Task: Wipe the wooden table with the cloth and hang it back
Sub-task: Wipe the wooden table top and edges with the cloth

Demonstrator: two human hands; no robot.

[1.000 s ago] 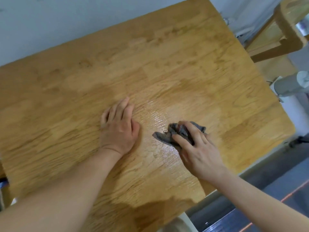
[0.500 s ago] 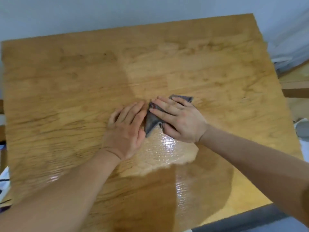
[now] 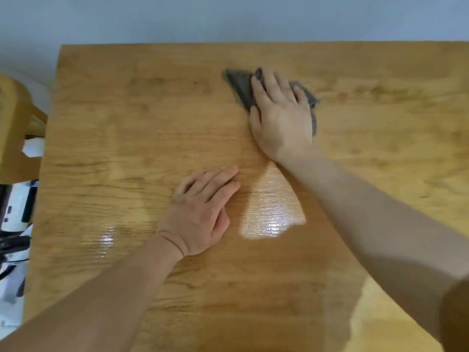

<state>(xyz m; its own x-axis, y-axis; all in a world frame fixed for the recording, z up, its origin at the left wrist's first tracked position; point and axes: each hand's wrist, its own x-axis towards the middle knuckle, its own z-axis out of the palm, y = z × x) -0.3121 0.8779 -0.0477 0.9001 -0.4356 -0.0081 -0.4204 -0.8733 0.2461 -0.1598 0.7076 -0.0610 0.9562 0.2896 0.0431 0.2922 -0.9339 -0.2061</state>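
The right hand (image 3: 281,115) presses flat on the grey cloth (image 3: 241,85), fingers (image 3: 269,85) spread and stretched out, while the left hand (image 3: 203,212) rests palm-down nearby, fingers together, holding nothing. The wooden bench (image 3: 127,123) stands against a pale wall (image 3: 228,16), glossy with glare. The cloth lies crumpled toward the bench's far edge.

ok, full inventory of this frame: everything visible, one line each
wooden table: 1, honey-brown, fills most of the view, glossy patch near centre
cloth: 1, grey, far centre of the table, pressed flat under the right hand
wooden chair part: 1, light wood, off the table's left edge
white and black clutter: count unclear, lower left beside the table, blurred
wall: 1, pale grey-blue, behind the table
left hand: 1, flat on the table near centre, empty
right hand: 1, palm down on the cloth
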